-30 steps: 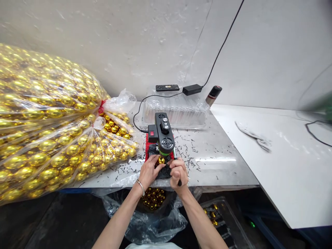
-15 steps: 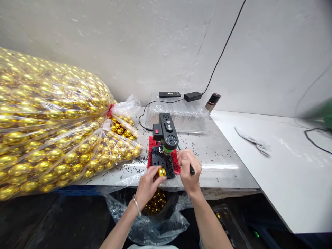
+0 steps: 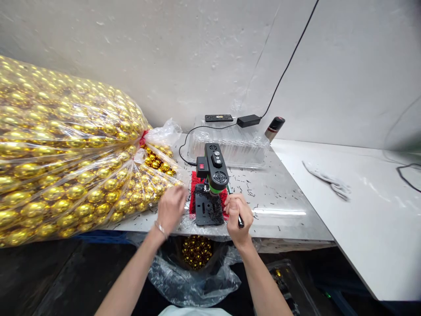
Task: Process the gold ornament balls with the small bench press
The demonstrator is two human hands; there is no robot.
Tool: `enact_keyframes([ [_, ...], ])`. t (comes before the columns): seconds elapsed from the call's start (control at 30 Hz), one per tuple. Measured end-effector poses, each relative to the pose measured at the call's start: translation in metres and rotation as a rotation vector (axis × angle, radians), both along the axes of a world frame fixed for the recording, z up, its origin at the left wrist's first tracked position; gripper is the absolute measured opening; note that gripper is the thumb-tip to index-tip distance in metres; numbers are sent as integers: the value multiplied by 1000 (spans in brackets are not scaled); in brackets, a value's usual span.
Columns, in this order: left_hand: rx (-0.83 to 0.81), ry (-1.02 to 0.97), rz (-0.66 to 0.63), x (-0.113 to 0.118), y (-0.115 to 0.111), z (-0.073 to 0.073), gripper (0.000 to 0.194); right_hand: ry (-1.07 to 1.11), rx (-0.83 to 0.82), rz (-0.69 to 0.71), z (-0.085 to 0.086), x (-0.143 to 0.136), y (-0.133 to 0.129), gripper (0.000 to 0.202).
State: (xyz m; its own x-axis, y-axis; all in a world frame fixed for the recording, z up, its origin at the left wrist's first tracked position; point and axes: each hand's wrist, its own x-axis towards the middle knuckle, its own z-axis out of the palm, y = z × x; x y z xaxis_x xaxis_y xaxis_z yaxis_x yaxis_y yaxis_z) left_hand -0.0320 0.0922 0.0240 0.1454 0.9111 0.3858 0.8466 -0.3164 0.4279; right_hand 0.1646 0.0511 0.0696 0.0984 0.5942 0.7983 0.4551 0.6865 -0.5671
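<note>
Fingers of the right hand (image 3: 239, 214) clench the black handle (image 3: 241, 222) at centre; the blurred left hand (image 3: 171, 210) has an indeterminate hold; with gold balls (image 3: 197, 252) in both left sack (image 3: 75, 153) and lower-centre bag (image 3: 194, 287), work appears partway, completed share indeterminate.

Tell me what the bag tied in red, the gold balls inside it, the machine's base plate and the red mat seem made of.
Bag: thin, glossy clear plastic film; it creases and shows its contents.
Gold balls: mirror-bright metallic finish with sharp highlights; plastic or metal beneath, can't tell.
Base plate: probably black-coated metal; flat, with neat slots.
Red mat: rough, perhaps fibre or plastic.
</note>
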Motion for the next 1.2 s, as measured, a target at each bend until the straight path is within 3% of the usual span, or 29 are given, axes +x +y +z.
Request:
enact_keyframes([
  [0.1, -146, 216, 292, -21, 70, 27, 31, -7, 6, 4, -3, 0, 0, 28],
  [0.2, -372, 318, 275, -28, 109, 31, 42, -19, 10, 7, -6, 1, 0, 28],
  [0.47, -472, 218, 183, -35, 116, 20, 60, -13, 33, 20, -7, 0, 1, 27],
  [0.73, -444, -255, 226, -35, 122, 19, 43, -9, 11, 5, -9, 0, 0, 28],
  [0.9, -429, -682, 211, -39, 105, 35, 19, -48, 24, 8, -8, 2, 0, 28],
  [1.0, -520, -1158, 151, -40, 72, 41, 15, -50, 13, 7, -8, 3, -1, 28],
  [1.1, -713, -1635, 103, -29, 33, 38, 13, -36, 10, 0, -7, 2, -1, 28],
  [1.2, -862, -1722, 105, -8, 5, 25, 9, -33, 11, -13, -5, 1, -1, 28],
])
